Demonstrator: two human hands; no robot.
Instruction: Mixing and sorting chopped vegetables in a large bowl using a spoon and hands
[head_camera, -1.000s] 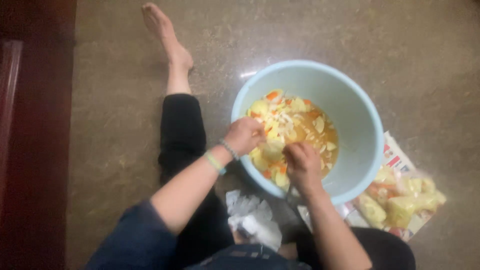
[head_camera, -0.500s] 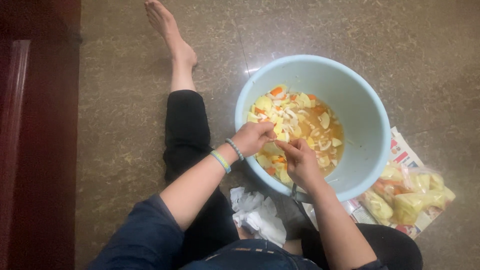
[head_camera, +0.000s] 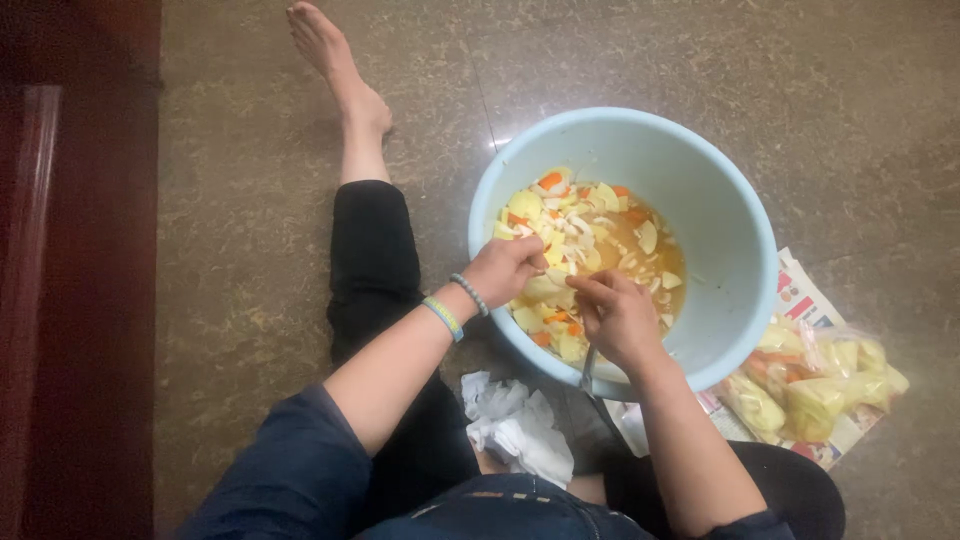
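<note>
A light blue plastic tub (head_camera: 735, 250) stands on the floor, filled with cut yellow, white and orange vegetable pieces (head_camera: 590, 235) in yellowish water. Both hands hover over its near side, close together. My left hand (head_camera: 508, 270), with beaded bracelets on the wrist, has its fingers curled around a pale vegetable piece. My right hand (head_camera: 618, 318) grips a small knife (head_camera: 588, 372); its metal end points down toward me past the rim.
I sit on a speckled stone floor (head_camera: 250, 250) with my left leg (head_camera: 365, 230) stretched out. Crumpled white paper (head_camera: 520, 425) lies between my legs. A clear bag of vegetable scraps (head_camera: 820, 385) rests on newspaper at the right. Dark wooden furniture (head_camera: 70, 270) runs along the left.
Both hands stay over the tub's near side and have drawn slightly closer together. The view has shifted a little; the tub has not moved.
</note>
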